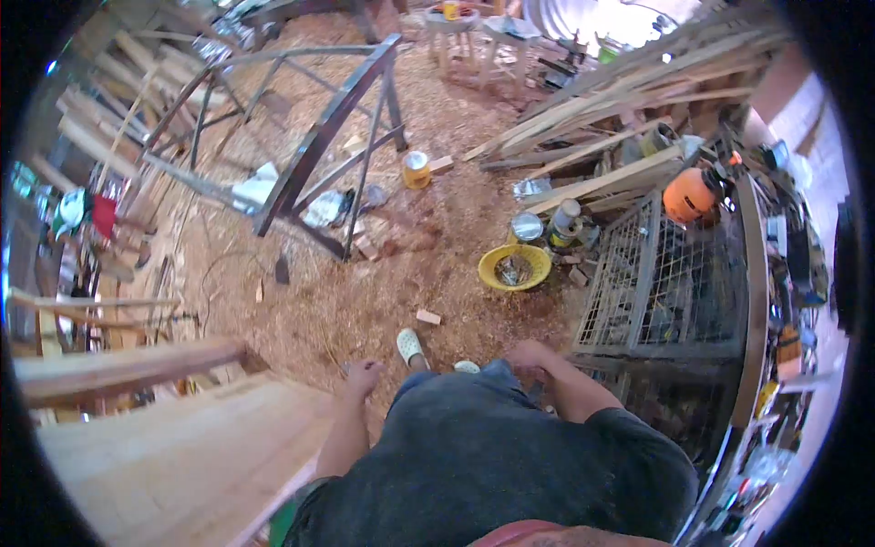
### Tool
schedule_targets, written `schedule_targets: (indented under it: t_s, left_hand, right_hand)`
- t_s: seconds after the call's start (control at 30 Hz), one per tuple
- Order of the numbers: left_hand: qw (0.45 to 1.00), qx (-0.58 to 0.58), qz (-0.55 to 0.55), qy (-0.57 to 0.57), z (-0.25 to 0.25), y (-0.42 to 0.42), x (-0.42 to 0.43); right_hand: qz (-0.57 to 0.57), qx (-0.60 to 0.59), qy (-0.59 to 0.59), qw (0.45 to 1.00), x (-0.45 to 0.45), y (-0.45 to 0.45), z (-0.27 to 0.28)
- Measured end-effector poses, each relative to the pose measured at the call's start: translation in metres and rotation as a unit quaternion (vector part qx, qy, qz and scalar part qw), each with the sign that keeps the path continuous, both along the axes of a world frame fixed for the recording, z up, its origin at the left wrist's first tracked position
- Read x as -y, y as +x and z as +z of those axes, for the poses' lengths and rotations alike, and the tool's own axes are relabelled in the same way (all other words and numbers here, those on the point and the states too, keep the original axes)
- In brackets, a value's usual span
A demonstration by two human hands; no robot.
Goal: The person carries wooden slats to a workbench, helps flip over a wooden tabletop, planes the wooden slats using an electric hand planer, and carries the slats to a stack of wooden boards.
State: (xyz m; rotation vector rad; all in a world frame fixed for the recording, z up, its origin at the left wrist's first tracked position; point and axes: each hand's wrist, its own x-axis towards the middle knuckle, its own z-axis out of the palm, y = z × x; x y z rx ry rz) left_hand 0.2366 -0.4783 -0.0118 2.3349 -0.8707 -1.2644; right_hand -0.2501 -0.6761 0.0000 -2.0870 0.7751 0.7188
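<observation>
My left hand (pixel 364 376) hangs beside my left leg, close to the corner of a pale wooden workbench (pixel 210 456). Its fingers look curled; a small greyish bit shows at their edge, too small to name. On the other side, my right hand (pixel 529 354) is low by my right thigh, and its fingers are too indistinct to read. A small wood block (pixel 428 317) lies on the floor ahead of my light-coloured clog (pixel 410 345). Beyond my right hand sits a yellow basin (pixel 514 268) with small scraps inside.
A dark wooden frame (pixel 328 137) stands ahead to the left. Long planks (pixel 620 87) are stacked at the right, above a metal grid (pixel 629 283) and an orange container (pixel 690 196). A yellow bucket (pixel 416 170) and cans (pixel 565 219) stand on the sawdust-covered floor (pixel 355 301).
</observation>
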Motion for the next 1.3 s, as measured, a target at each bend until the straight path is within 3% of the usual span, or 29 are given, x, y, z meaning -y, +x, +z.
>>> schedule_targets:
  t_s: [0.1, 0.2, 0.23, 0.3, 0.33, 0.43, 0.47, 0.5, 0.53, 0.57, 0.67, 0.7, 0.73, 0.77, 0.8, 0.83, 0.9, 1.0, 1.1, 1.13, 1.17, 1.2, 1.3]
  left_hand:
    - [0.989, -0.054, -0.134, -0.032, 0.012, -0.01, 0.09]
    - [0.971, -0.052, -0.231, -0.038, 0.049, 0.003, 0.149]
    - [0.966, -0.046, -0.253, -0.032, 0.056, 0.012, 0.16]
    - [0.957, -0.041, -0.286, -0.022, 0.068, 0.041, 0.176]
    - [0.953, -0.039, -0.299, -0.016, 0.066, 0.058, 0.18]
    - [0.928, 0.046, -0.36, 0.081, 0.003, 0.142, 0.19]
    - [0.921, 0.068, -0.358, 0.136, -0.012, 0.168, 0.195]
    - [0.95, 0.011, -0.284, 0.127, -0.054, 0.2, 0.195]
    - [0.971, -0.044, -0.205, 0.113, -0.059, 0.218, 0.201]
    - [0.975, -0.003, -0.198, 0.103, -0.058, 0.224, 0.204]
    - [0.987, 0.071, -0.138, 0.036, 0.044, 0.197, 0.218]
    - [0.993, 0.064, -0.1, -0.016, 0.089, 0.176, 0.221]
    - [0.99, 0.101, -0.077, -0.056, 0.027, 0.181, 0.21]
    - [0.975, 0.175, -0.138, -0.002, 0.039, 0.169, 0.216]
    - [0.983, 0.131, -0.118, 0.057, 0.046, 0.156, 0.221]
    - [0.985, 0.081, -0.111, 0.107, 0.062, 0.14, 0.228]
    - [0.997, 0.05, -0.029, 0.044, 0.032, 0.107, 0.224]
    - [0.991, 0.09, -0.083, -0.052, 0.093, 0.06, 0.223]
    - [0.997, -0.018, 0.041, -0.065, 0.064, 0.035, 0.201]
    - [0.997, -0.006, 0.064, -0.05, 0.067, 0.032, 0.191]
    - [0.995, 0.01, 0.092, -0.036, 0.069, 0.033, 0.175]
    - [0.992, 0.028, 0.123, -0.022, 0.072, 0.039, 0.155]
    - [0.978, 0.027, 0.183, 0.099, 0.071, 0.058, 0.089]
  right_hand:
    - [-0.096, -0.135, 0.022, 0.986, -0.032, -0.046, -0.065]
    - [-0.231, -0.114, 0.005, 0.966, -0.064, -0.094, -0.142]
    - [-0.255, -0.064, -0.016, 0.965, -0.075, -0.116, -0.194]
    - [-0.481, -0.111, 0.076, 0.866, -0.057, -0.044, -0.08]
    - [-0.588, -0.126, 0.095, 0.793, -0.044, 0.01, 0.014]
    - [-0.65, -0.003, 0.142, 0.747, -0.021, 0.08, 0.051]
    - [-0.592, -0.012, 0.07, 0.803, -0.014, 0.092, 0.047]
    - [-0.528, -0.019, -0.004, 0.849, -0.005, 0.103, 0.042]
    - [-0.457, -0.027, -0.079, 0.886, 0.007, 0.109, 0.037]
    - [-0.452, -0.013, -0.059, 0.89, 0.019, 0.111, 0.054]
    - [-0.417, -0.043, 0.093, 0.903, 0.074, 0.083, 0.033]
    - [-0.401, 0.021, 0.108, 0.91, 0.089, 0.05, -0.025]
    - [-0.134, -0.024, -0.006, 0.991, 0.119, 0.021, -0.072]
    - [0.122, -0.031, -0.162, 0.979, 0.147, -0.009, -0.119]
    - [0.183, -0.021, -0.16, 0.97, 0.209, 0.005, -0.114]
    - [0.224, -0.014, -0.158, 0.962, 0.252, 0.018, -0.104]
    - [0.264, -0.005, -0.154, 0.952, 0.303, 0.032, -0.069]
    - [0.262, 0.005, -0.152, 0.953, 0.355, 0.047, -0.024]
    - [0.365, -0.011, -0.19, 0.911, 0.436, 0.129, 0.006]
    - [0.149, -0.055, -0.058, 0.986, 0.455, 0.159, 0.008]
    - [-0.098, -0.062, 0.043, 0.992, 0.473, 0.19, 0.012]
    - [-0.274, -0.027, 0.09, 0.957, 0.478, 0.228, 0.027]
    - [-0.387, 0.104, 0.212, 0.891, 0.465, 0.343, 0.055]
